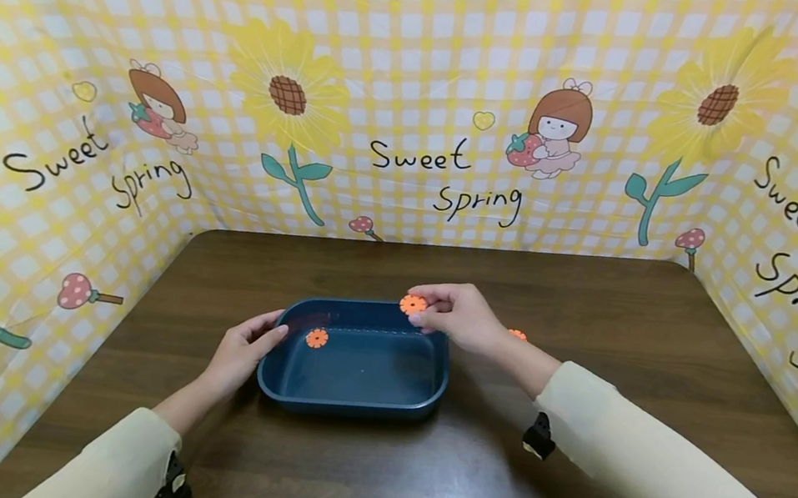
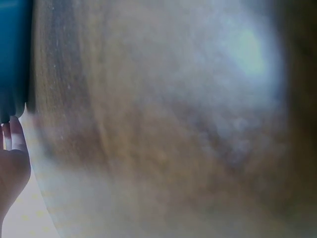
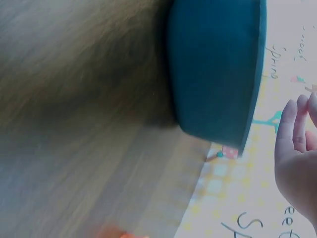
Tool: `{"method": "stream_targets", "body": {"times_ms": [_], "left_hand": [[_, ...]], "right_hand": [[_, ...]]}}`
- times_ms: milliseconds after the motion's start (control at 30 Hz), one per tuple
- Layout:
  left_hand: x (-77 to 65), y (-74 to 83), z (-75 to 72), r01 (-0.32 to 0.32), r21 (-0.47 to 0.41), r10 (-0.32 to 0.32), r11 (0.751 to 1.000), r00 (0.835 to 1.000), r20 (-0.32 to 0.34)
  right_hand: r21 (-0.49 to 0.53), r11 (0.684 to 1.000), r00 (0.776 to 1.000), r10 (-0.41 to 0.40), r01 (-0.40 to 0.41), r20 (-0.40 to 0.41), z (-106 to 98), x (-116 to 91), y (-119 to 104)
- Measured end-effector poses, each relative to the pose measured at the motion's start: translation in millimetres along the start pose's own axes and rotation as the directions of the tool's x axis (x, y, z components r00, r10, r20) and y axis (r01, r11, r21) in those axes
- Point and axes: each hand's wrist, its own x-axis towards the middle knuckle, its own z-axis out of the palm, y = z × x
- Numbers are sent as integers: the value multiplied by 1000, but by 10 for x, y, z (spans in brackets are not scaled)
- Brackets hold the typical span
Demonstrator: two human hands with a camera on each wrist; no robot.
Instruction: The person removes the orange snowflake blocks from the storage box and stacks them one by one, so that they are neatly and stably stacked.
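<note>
A dark blue plastic tub [image 1: 349, 401] with rounded corners stands on the wooden table. My left hand [image 1: 242, 350] grips its left rim, thumb over the edge and fingers along the outside. In the left wrist view only part of that hand [image 2: 12, 163] shows, beside the tub wall [image 2: 14, 54]. Over the tub's back right rim, my right hand [image 1: 462, 316] pinches an orange flower-shaped disc [image 1: 413, 305] between thumb and fingers. Inside the tub, toward the left, is another orange flower-shaped disc [image 1: 316, 338]. The right wrist view shows the right hand [image 3: 299, 158] beside the tub [image 3: 215, 69], its disc out of sight.
On the table behind my right wrist lies more orange [image 1: 518, 334], mostly hidden by the arm. The brown wooden table [image 1: 354, 479] is bordered at the back and sides by a yellow checked cloth [image 1: 424, 59] with printed flowers and lettering.
</note>
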Motion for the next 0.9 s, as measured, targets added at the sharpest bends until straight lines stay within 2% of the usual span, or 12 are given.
{"method": "stream_targets", "body": {"times_ms": [167, 267, 533, 900], "left_hand": [[76, -133, 7, -9, -5, 9, 1000, 1000, -12], [69, -140, 17, -12, -10, 12, 1000, 1000, -21], [60, -141, 18, -13, -33, 12, 999, 1000, -21], [57, -159, -4, -11, -34, 10, 999, 1000, -18]], "right_hand": [[-17, 1000, 998, -7, 5, -67, -166, -101, -14], [-21, 1000, 995, -5, 3, -99, -264, -166, -2], [-139, 990, 981, -29, 2, -193, -559, -319, 131], [-248, 969, 966, -56, -9, -251, -854, -450, 403]]}}
